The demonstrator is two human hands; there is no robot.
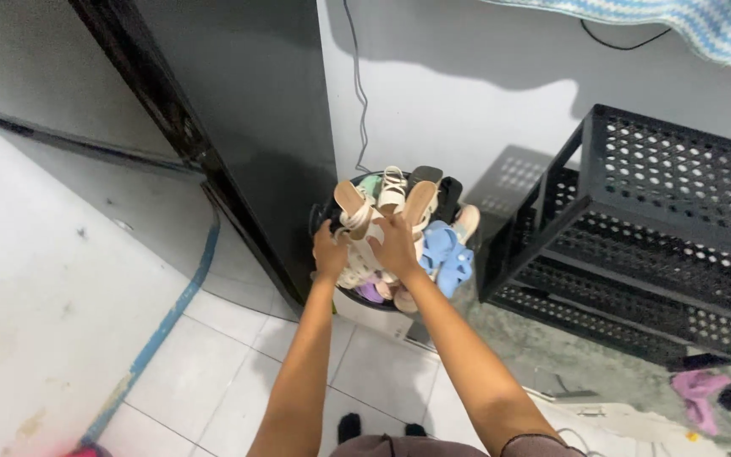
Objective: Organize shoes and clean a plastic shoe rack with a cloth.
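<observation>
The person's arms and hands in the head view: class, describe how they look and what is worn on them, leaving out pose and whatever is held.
Both arms are bare from the hands down to above the elbows. The left hand and right hand wear no gloves; no rings, watch or bracelets can be made out. At the bottom edge, dark greyish-maroon short sleeves show, clearest on the right arm.

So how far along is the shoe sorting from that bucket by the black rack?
Little looks done: the black rack shows no shoes on its visible shelves. In hand: the left hand and right hand both grip a cream strappy sandal at the top of the bucket. Left: the pile in it, including the blue slides.
</observation>
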